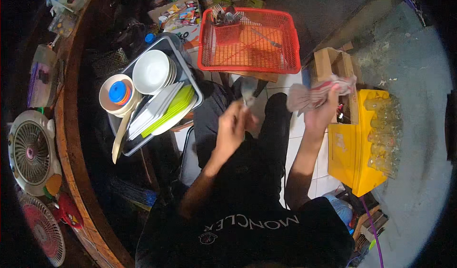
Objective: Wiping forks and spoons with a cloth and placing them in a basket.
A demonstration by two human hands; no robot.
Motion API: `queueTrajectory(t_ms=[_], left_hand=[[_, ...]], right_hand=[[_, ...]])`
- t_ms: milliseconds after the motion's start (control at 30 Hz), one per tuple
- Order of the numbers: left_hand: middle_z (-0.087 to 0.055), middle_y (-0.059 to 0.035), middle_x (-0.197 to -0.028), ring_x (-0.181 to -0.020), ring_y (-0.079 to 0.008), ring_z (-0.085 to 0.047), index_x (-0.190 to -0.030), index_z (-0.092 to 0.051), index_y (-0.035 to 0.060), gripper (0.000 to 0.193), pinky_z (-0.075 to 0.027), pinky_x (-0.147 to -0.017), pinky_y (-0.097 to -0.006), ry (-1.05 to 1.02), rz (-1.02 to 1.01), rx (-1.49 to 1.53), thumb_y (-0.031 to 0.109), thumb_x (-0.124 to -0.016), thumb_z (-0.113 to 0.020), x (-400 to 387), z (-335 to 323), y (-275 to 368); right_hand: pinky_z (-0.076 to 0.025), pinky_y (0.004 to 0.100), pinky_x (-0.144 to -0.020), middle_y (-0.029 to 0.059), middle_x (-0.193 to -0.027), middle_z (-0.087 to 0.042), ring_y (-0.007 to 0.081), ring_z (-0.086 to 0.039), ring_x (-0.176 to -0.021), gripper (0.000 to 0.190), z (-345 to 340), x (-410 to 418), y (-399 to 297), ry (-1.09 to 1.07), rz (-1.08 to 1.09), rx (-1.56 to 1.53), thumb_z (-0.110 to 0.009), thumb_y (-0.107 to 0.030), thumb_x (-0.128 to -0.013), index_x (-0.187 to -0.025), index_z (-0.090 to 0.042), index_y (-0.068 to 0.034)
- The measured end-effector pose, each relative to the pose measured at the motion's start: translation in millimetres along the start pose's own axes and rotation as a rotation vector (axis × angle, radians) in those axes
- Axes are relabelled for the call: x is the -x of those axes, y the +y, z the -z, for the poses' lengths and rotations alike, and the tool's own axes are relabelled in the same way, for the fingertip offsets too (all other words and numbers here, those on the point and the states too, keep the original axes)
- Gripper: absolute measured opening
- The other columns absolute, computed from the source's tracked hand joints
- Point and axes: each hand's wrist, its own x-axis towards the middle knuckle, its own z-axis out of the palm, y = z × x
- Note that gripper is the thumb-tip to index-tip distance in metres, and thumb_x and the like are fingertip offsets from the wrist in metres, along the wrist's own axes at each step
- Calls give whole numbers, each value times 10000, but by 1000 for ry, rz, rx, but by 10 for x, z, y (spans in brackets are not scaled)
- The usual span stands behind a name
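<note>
My left hand (232, 128) grips a blurred, shiny utensil (249, 87), seemingly a spoon, its wide end pointing away from me above my lap. A striped cloth (317, 93) is bunched in my right hand (319, 116), held off to the right and also blurred by motion. Beyond both hands, a red plastic basket (246, 69) rests on a wooden surface. Inside its left part stands a small red holder (228, 34) packed with upright cutlery (226, 16). One fork (267, 38) lies loose on the basket's mesh floor.
At left, a grey tray (198, 89) holds stacked white bowls (151, 71), white and green plates (167, 109) and a wooden spatula (120, 139). On the right, glass bottles (383, 136) line a yellow crate (344, 153) beside a cardboard box (330, 62). Fans (31, 153) stand far left.
</note>
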Motion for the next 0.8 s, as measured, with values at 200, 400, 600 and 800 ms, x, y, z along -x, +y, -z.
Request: queueTrajectory(t_ms=[200,400,600,800], left_hand=[[-497,-8,-681,-663,-67,-470,-750,-516,14,189,-389,-595,-215,412,-295,29,168,-839,-579,-901,190,18],[-622,-67,-746,-679,-98,-540,-822,-600,-15,139,-427,-644,-236,706,-412,-57,104,-768,-647,-1805,505,102],[-653,-100,-761,-711,-129,-604,-831,-636,-23,158,-456,-659,-249,773,-448,-135,109,-747,-658,-2356,687,76],[-635,-172,-758,-702,-284,-624,-830,-662,18,224,-461,-653,-357,525,-349,-559,206,-708,-668,-2582,810,88]], right_hand=[[-432,239,-658,20,-843,-556,93,-533,-756,253,620,487,865,-201,-612,347,-516,-261,-871,-1006,-538,-48],[-442,239,-582,25,-821,-554,89,-535,-670,282,1306,691,1430,-74,-669,495,-479,-277,-889,-999,-529,-23],[-449,226,-538,25,-810,-551,103,-541,-653,261,1291,627,1432,-12,-811,289,-469,-270,-897,-1014,-525,-44],[-458,239,-507,0,-777,-549,98,-542,-622,220,1378,588,1423,-11,-831,252,-496,-258,-886,-973,-529,-59]])
